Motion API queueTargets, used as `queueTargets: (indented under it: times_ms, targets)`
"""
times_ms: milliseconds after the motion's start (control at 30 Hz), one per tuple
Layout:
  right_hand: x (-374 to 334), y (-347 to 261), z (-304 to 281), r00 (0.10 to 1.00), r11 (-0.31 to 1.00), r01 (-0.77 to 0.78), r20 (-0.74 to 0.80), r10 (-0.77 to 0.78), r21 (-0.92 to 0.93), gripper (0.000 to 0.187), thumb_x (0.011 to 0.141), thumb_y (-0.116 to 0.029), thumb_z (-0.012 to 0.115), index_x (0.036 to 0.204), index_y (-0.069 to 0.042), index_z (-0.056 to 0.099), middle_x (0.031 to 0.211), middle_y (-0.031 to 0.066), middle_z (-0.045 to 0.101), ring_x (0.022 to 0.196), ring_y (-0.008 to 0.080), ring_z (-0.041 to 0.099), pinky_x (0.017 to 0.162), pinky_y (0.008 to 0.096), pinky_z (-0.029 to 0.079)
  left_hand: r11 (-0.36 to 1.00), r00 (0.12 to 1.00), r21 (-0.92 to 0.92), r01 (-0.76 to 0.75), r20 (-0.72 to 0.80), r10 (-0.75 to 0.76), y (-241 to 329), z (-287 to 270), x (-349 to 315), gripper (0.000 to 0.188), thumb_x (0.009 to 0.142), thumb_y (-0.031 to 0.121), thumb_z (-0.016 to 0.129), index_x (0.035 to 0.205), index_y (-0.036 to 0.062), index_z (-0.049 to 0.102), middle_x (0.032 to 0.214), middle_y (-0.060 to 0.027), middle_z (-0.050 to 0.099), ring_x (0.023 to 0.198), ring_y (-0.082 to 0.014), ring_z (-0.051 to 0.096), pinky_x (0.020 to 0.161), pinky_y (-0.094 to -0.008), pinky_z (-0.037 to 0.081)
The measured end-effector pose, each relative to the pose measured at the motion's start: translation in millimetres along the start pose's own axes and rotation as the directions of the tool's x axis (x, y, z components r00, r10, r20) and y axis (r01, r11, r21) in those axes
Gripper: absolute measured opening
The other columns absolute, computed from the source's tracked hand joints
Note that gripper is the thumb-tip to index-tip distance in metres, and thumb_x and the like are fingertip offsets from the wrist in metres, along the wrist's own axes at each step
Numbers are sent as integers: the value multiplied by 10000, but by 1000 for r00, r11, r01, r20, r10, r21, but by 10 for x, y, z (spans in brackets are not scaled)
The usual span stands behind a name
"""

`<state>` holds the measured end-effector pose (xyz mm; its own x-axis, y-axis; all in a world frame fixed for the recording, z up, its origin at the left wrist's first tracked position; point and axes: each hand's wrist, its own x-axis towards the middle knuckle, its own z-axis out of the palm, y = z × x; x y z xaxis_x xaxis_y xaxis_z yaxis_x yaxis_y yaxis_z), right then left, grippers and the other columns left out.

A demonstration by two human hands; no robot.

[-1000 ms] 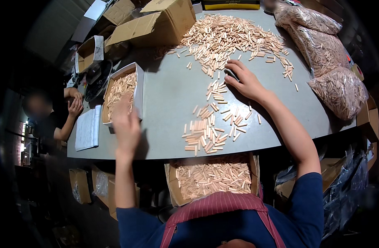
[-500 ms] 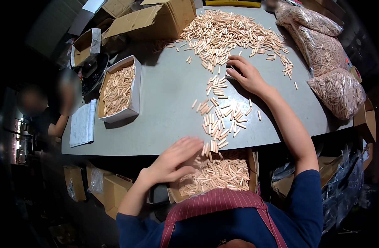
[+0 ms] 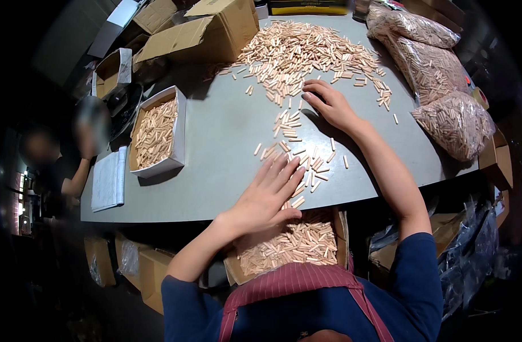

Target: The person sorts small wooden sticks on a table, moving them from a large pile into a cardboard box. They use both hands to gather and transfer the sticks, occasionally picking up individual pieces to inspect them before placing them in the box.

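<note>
Fingers spread, my left hand (image 3: 266,191) lies flat over loose wooden dowel pins near the table's front edge and partly covers them. My right hand (image 3: 329,104) rests farther back, fingers slightly bent and apart, beside the near tip of a big heap of dowel pins (image 3: 306,54). A thin trail of dowel pins (image 3: 288,122) runs from that heap toward my left hand. Below the edge, against my apron, a cardboard box (image 3: 342,231) holds many more of the pins.
To the left stand a white box of dowel pins (image 3: 180,122) and a paper pad (image 3: 109,179). Bulging clear bags of pins (image 3: 455,122) line the right side. A large open carton (image 3: 229,37) sits at the back left. Another person's arm (image 3: 76,179) shows at far left.
My left hand has moved from above the box up onto the table, over the trail of pins. The right hand stays by the heap. The whole view has shifted slightly.
</note>
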<state>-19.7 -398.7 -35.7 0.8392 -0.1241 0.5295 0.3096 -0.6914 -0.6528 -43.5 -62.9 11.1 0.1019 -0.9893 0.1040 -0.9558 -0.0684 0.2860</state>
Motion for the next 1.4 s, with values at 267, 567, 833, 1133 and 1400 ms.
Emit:
queueTargets:
  times_ms: [267, 567, 833, 1133, 1400]
  targets:
    - [31, 238, 67, 956, 865, -251, -25, 291, 435, 400, 1083, -340, 620, 1198, 25, 737, 1150, 70, 729, 1017, 150, 672, 909, 291, 521, 992, 983, -29, -122, 139, 124, -33, -139, -548, 769, 995, 409, 663, 1619, 41, 404, 1675, -174, 391, 1556, -408, 343, 1280, -547, 264]
    - [54, 294, 132, 947, 856, -232, -94, 307, 462, 398, 1083, -340, 618, 1177, 27, 740, 1102, 70, 730, 944, 130, 678, 862, 292, 539, 916, 947, -365, 164, -202, -250, -298, -250, -587, 542, 1023, 144, 621, 1528, -20, 509, 1594, -244, 490, 1500, -419, 447, 1236, -470, 358]
    - [100, 201, 15, 900, 648, -329, 21, 435, 687, 437, 1126, -351, 556, 1265, 45, 675, 1181, 100, 722, 1122, 193, 702, 1011, 337, 545, 991, 988, -97, 97, -111, -108, -579, -71, 25, 691, 1063, 288, 583, 1604, -63, 336, 1672, -267, 347, 1574, -443, 289, 1300, -517, 212]
    - [157, -126, -261, 761, 346, -429, 128, 636, 834, 606, 1136, -489, 448, 1244, 71, 655, 1137, 173, 740, 1049, 258, 762, 913, 352, 626, 969, 984, -180, -171, 20, 178, -486, -171, 77, 636, 1031, 275, 608, 1572, -19, 451, 1662, -231, 394, 1560, -439, 332, 1282, -566, 241]
    - [130, -29, -187, 783, 424, -422, 87, 616, 801, 619, 1125, -517, 462, 1267, 58, 643, 1169, 160, 724, 988, 251, 767, 877, 344, 629, 972, 973, 55, -230, -19, 231, 424, 55, 509, 963, 955, 607, 617, 1560, -107, 391, 1645, -303, 366, 1579, -440, 281, 1294, -615, 159]
